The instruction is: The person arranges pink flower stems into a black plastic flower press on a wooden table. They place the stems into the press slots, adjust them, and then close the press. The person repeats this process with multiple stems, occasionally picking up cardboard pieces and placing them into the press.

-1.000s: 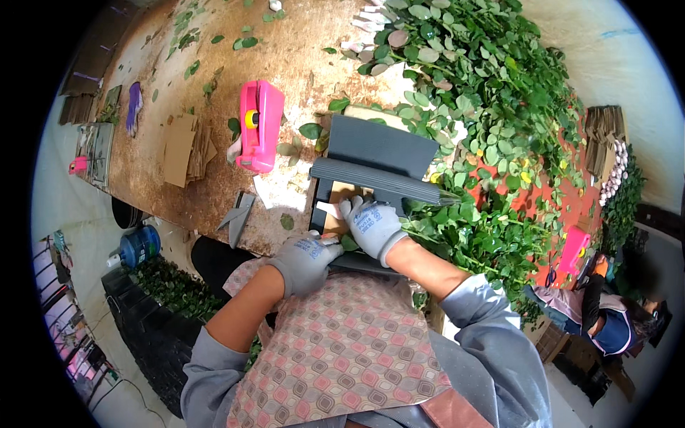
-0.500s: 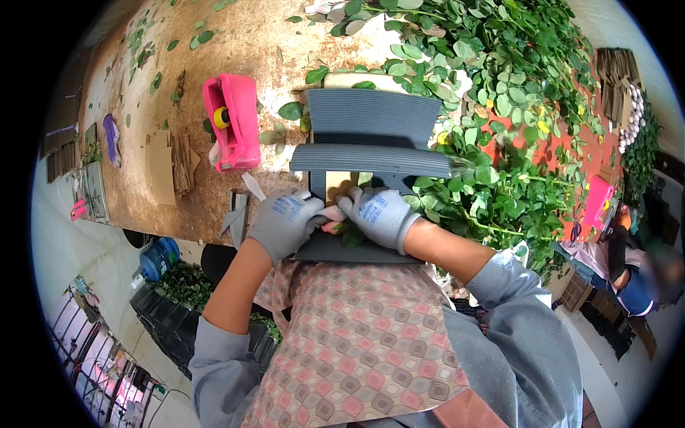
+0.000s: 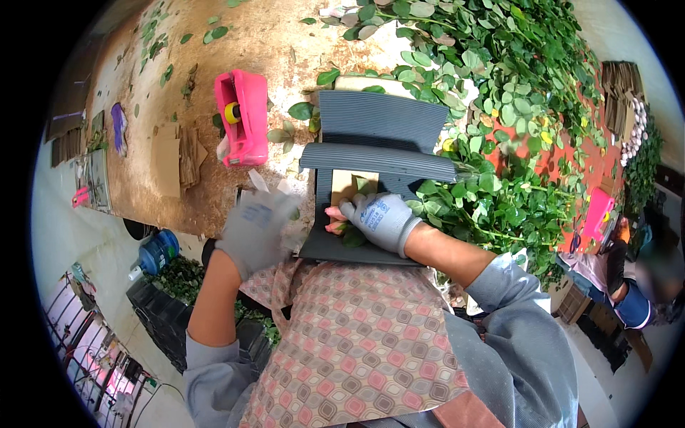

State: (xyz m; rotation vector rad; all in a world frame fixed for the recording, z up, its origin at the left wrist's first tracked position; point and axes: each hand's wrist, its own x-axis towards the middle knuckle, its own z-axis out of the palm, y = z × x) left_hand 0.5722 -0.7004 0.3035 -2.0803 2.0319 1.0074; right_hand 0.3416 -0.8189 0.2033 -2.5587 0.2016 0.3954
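My right hand (image 3: 382,220), in a grey coated glove, is closed on pink roses (image 3: 334,220) whose buds show at its fingertips. It rests over a dark ribbed rubber stand (image 3: 382,121), next to a piece of brown cardboard (image 3: 342,187) lying there. Green leaves show beside the buds; the stems are mostly hidden by the hand. To the left, off the stand, my gloved left hand (image 3: 258,227) is smeared by motion, so its fingers are unclear. Pale strips (image 3: 258,180) lie at the table edge just beyond it.
A pink tape dispenser (image 3: 251,125) stands left of the stand, with cardboard pieces (image 3: 178,160) farther left. A purple glove (image 3: 118,128) lies near the left edge. Leafy stems (image 3: 514,93) heap across the right side. Another person (image 3: 635,285) is at the far right.
My left hand has let go of the roses and moved left, away from the stand. My right hand stays on the roses. The whole view has shifted slightly.
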